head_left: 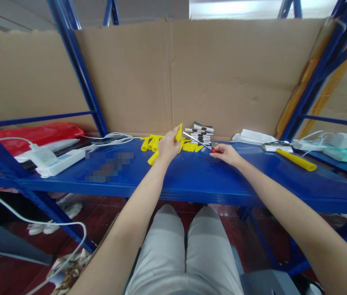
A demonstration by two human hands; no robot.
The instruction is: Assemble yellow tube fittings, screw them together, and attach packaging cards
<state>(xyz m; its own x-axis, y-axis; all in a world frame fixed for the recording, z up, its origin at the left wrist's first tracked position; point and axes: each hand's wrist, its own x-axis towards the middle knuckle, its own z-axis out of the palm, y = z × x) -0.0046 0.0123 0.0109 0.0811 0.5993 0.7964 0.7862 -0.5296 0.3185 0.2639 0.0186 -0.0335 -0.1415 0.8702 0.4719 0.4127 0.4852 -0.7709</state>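
My left hand (169, 146) is closed around a yellow plastic piece with a flat, triangular head (179, 132). A yellow tube (153, 158) sticks out below that hand; I cannot tell whether it belongs to the same piece. Pinched in my right hand (226, 154) is a screwdriver (198, 142) with a red handle, its shaft slanting up and left. The tip comes close to the yellow head; contact is unclear. Under the shaft lies a row of small flat yellow pieces (190, 147). More yellow tubes (151, 142) lie left of my left hand.
A stack of white-and-brown strips (202, 133) stands against the cardboard panel (222, 78). Another yellow tube (296, 159) lies right on the blue shelf (204, 180). White power strip (61, 162) and cables (115, 139) are left, a white package (250, 137) back right. Blue posts flank the shelf.
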